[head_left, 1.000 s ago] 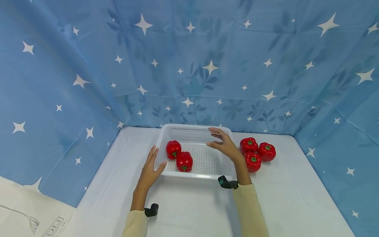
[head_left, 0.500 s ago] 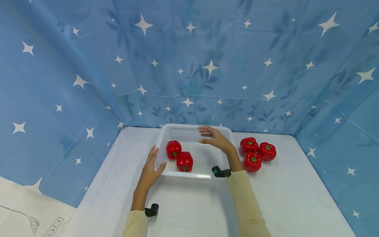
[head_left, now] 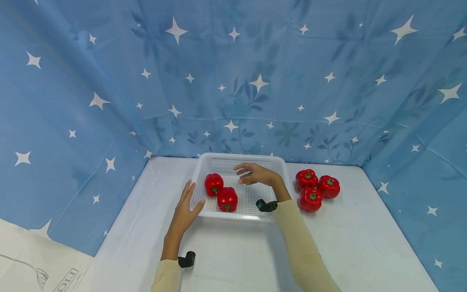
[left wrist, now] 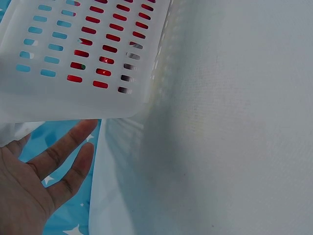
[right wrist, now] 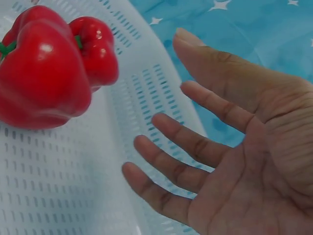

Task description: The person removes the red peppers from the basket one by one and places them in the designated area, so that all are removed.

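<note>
A white perforated plastic basket (head_left: 251, 216) stands at the back of the table with two red bell peppers in its left half. One bell pepper (head_left: 213, 184) lies farther back; the other bell pepper (head_left: 227, 199) touches it in front. My left hand (head_left: 184, 213) is at the basket's left front corner, fingers spread and thumb by the rim; in the left wrist view its fingertips are next to the basket wall (left wrist: 63, 100). Over the basket hovers my right hand (head_left: 257, 174), holding nothing. The right wrist view shows its fingers loosely extended, apart from the peppers (right wrist: 44, 68).
Right of the basket, three more red bell peppers (head_left: 311, 199) cluster on the white table (head_left: 233, 255). A blue star-patterned curtain (head_left: 233, 81) rises directly behind the basket and along both sides. A printed white cloth (head_left: 43, 259) lies at the lower left.
My right hand has moved left over the basket from its right side, toward the two peppers inside, and a little lower in the view. The left hand and all the peppers have stayed put.
</note>
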### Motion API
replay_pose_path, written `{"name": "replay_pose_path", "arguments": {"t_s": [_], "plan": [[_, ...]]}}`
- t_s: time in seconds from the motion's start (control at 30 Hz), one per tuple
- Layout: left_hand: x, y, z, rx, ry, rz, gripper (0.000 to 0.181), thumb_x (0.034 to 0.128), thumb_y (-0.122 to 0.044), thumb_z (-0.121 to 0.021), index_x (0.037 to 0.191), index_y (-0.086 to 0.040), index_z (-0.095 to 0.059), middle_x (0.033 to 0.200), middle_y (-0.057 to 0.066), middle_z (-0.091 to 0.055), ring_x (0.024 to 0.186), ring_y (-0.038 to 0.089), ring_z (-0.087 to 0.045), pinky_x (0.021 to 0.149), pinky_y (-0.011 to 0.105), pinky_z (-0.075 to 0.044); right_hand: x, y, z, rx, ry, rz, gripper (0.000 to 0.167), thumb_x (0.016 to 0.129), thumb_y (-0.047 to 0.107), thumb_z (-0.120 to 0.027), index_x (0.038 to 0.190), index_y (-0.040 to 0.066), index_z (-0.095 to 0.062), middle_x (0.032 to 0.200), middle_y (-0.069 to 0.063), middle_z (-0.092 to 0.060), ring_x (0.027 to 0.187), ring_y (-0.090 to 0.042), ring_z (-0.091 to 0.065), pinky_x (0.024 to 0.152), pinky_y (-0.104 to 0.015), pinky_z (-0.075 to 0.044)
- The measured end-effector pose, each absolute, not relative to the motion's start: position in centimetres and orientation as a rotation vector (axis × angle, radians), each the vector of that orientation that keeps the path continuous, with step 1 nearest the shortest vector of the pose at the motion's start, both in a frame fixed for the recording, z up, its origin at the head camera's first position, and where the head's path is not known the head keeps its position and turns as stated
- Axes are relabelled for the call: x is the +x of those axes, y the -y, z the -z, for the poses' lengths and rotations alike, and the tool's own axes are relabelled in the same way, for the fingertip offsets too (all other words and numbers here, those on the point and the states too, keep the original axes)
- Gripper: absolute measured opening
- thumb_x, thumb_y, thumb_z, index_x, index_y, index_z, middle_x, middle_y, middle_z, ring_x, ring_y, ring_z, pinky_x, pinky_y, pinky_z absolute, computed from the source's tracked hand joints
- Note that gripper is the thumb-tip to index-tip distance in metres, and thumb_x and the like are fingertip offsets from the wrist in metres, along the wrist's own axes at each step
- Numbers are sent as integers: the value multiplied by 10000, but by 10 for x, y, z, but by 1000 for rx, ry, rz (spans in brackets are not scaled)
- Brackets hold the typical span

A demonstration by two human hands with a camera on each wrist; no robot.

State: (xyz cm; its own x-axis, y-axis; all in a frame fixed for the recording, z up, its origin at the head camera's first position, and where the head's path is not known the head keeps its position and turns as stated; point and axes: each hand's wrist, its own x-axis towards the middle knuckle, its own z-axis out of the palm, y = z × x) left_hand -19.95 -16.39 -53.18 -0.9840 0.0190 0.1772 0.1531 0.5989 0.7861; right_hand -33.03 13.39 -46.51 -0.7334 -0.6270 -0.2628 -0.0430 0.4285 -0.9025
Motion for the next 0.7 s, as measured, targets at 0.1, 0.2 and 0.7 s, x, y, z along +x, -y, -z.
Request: {"name": "replay_pose_path", "arguments": {"t_s": [0.1, 0.2, 0.7], "plan": [[-199, 164, 531, -150, 2671, 1338, 769, 922, -433, -618, 1563, -247, -236, 1652, -64, -124, 1496, 327, -241, 1032, 557, -385, -332, -129, 469, -557, -2066, 1245, 614, 904, 178, -668, 1456, 84, -416, 1482, -200, -432, 1237, -292, -553, 1025, -515, -483], [-200, 164, 532, -153, 2671, 1338, 768, 923, -428, -617, 1564, -239, -236, 1654, -55, -121, 1497, 332, -235, 1040, 566, -375, -333, -125, 471, -543, -2039, 1205, 597, 902, 165, -662, 1451, 113, -431, 1463, -170, -458, 1217, -267, -565, 1013, -507, -495], [-200, 164, 532, -140, 2671, 1336, 750, 927, -392, -621, 1560, -239, -249, 1652, -62, -126, 1493, 328, -250, 1048, 557, -370, -333, -111, 479, -425, -1965, 1103, 742, 782, 246, -791, 1438, 174, -453, 1463, -127, -458, 1274, -289, -516, 969, -534, -518]]}}
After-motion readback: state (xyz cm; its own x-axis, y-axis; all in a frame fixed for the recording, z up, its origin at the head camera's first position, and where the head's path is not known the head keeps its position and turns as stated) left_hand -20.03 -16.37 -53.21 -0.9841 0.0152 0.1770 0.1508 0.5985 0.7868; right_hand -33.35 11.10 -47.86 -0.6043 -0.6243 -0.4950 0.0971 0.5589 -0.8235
